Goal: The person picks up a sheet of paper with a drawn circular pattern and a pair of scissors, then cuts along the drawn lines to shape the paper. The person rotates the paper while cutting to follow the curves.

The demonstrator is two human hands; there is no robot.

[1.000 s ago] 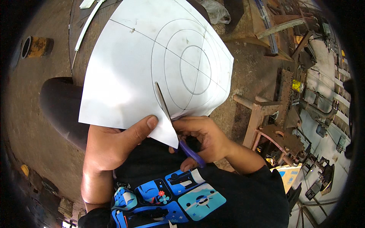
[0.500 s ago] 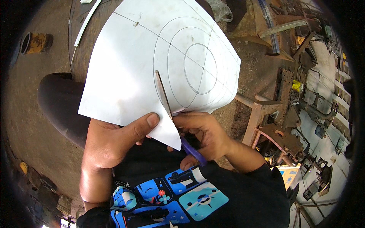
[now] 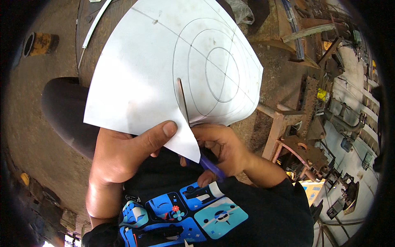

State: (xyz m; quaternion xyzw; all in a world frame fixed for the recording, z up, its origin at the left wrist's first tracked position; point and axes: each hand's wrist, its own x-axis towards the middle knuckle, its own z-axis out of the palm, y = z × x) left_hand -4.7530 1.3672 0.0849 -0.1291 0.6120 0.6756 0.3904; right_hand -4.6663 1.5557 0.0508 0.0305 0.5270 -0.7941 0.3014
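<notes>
A large white sheet [image 3: 127,82] with pencilled rings and crossing lines is held up before me, bent along its right side. My left hand [image 3: 123,154] grips its lower edge, thumb on top and fingers underneath. Purple-handled scissors [image 3: 212,168] are in my right hand [image 3: 226,148], its fingers wrapped round the handles. One blade shows above the sheet, pointing up toward the outer ring; the other blade is hidden beneath. Along the blade runs a cut from the lower edge, and a pointed flap hangs between my two hands.
On the left floor lies a rusty yellow pipe piece [image 3: 41,44]. A narrow white strip [image 3: 95,24] is at the upper left, and a clear plastic bag [image 3: 240,12] lies beyond the sheet. Rusty metal frames [image 3: 284,123] and tools stand along the right.
The sheet has shifted and tilted slightly, its rings moving right. My left thumb has moved a little right along the edge. The scissor handles look more spread, with a second purple part now showing.
</notes>
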